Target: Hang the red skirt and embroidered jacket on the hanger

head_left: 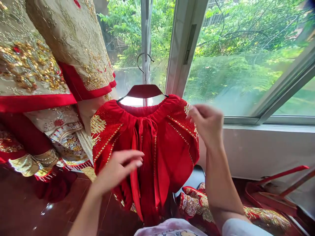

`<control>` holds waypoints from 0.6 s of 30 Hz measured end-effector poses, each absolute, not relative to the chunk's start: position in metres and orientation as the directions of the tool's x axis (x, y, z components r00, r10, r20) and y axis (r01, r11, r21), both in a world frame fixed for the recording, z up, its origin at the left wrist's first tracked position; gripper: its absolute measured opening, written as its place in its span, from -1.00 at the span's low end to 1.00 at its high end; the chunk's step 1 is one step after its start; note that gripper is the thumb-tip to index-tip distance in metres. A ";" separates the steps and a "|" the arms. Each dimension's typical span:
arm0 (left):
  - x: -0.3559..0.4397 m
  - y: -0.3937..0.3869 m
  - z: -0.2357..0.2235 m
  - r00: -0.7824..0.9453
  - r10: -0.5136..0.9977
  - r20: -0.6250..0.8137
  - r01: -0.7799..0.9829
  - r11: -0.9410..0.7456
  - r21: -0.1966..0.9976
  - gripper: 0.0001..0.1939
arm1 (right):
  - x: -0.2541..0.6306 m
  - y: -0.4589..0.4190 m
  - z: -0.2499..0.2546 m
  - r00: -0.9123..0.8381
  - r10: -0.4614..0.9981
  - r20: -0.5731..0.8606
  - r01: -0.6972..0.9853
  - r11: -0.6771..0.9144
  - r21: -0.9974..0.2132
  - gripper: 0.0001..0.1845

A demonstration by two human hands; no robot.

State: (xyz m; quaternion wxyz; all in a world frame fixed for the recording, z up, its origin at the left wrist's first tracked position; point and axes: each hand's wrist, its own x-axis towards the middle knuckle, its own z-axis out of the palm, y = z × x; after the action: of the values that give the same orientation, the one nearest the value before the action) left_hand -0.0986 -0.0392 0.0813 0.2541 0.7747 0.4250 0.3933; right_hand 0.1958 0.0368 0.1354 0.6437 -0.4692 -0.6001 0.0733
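Note:
A red garment (pixel 157 147) with gold bead trim hangs inside out on a dark red hanger (pixel 144 90), whose metal hook (pixel 142 65) is caught on the window frame. My right hand (pixel 206 126) is closed in a pinch on the garment's beaded right shoulder edge. My left hand (pixel 118 168) hovers in front of the lower left of the garment, fingers apart and slightly curled, holding nothing. A red tie ribbon (pixel 145 126) hangs down the garment's middle.
A gold and red embroidered robe (pixel 44 65) hangs at the left, close beside the red garment. More embroidered red cloth (pixel 197 203) lies on the dark floor below. Red hangers (pixel 278 190) lie at the lower right. A large window (pixel 246 55) shows green trees.

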 end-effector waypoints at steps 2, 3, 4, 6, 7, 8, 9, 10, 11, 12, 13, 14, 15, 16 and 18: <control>-0.120 -0.027 0.143 0.203 0.632 0.748 0.625 -0.672 0.398 -0.78 | 0.222 0.065 0.143 0.180 0.536 0.825 0.599 0.605 -0.524 -0.68; -0.129 -0.016 0.167 0.207 0.496 0.843 0.729 -0.653 0.205 -0.74 | 0.230 0.078 0.143 0.075 0.553 0.830 0.620 0.626 -0.473 -0.61; -0.138 -0.002 0.185 0.261 0.436 0.861 0.797 -0.600 0.063 -0.62 | 0.235 0.089 0.141 -0.029 0.588 0.808 0.622 0.644 -0.445 -0.55; -0.152 0.026 0.200 0.369 0.512 0.776 0.812 -0.584 -0.001 -0.37 | 0.237 0.104 0.134 -0.132 0.647 0.751 0.605 0.653 -0.456 -0.52; -0.156 0.039 0.201 0.399 0.563 0.724 0.805 -0.593 0.017 -0.30 | 0.237 0.109 0.131 -0.131 0.659 0.741 0.591 0.651 -0.475 -0.53; -0.159 0.050 0.198 0.406 0.603 0.687 0.803 -0.594 0.046 -0.27 | 0.236 0.111 0.128 -0.111 0.662 0.741 0.572 0.652 -0.498 -0.55; -0.159 0.060 0.194 0.391 0.627 0.674 0.808 -0.585 0.075 -0.27 | 0.236 0.112 0.128 -0.088 0.668 0.739 0.542 0.654 -0.527 -0.57; -0.159 0.067 0.190 0.357 0.639 0.681 0.818 -0.566 0.101 -0.30 | 0.237 0.112 0.128 -0.082 0.688 0.721 0.501 0.654 -0.567 -0.59; -0.158 0.072 0.188 0.317 0.649 0.691 0.827 -0.546 0.133 -0.34 | 0.239 0.113 0.130 -0.098 0.722 0.685 0.449 0.647 -0.617 -0.59; -0.157 0.077 0.186 0.283 0.664 0.692 0.823 -0.539 0.180 -0.38 | 0.241 0.113 0.132 -0.127 0.762 0.635 0.390 0.627 -0.674 -0.57; -0.156 0.080 0.187 0.262 0.696 0.668 0.804 -0.541 0.249 -0.43 | 0.244 0.113 0.135 -0.163 0.801 0.575 0.327 0.594 -0.735 -0.54; -0.156 0.084 0.190 0.256 0.739 0.623 0.772 -0.544 0.329 -0.46 | 0.247 0.113 0.137 -0.199 0.832 0.517 0.264 0.554 -0.790 -0.49; -0.156 0.087 0.193 0.262 0.783 0.565 0.733 -0.542 0.411 -0.48 | 0.249 0.113 0.138 -0.229 0.854 0.467 0.205 0.512 -0.835 -0.45; -0.157 0.091 0.197 0.270 0.820 0.504 0.694 -0.529 0.489 -0.49 | 0.251 0.114 0.138 -0.240 0.867 0.437 0.149 0.478 -0.866 -0.42; -0.161 0.098 0.204 0.280 0.876 0.392 0.627 -0.476 0.617 -0.46 | 0.249 0.114 0.134 -0.188 0.879 0.438 0.047 0.453 -0.890 -0.42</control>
State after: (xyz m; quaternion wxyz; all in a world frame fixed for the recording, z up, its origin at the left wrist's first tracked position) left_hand -0.1611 0.0976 0.2040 0.1741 0.7807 0.4814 0.3584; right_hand 0.2487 0.1135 0.1345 0.5336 -0.3483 -0.6648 0.3899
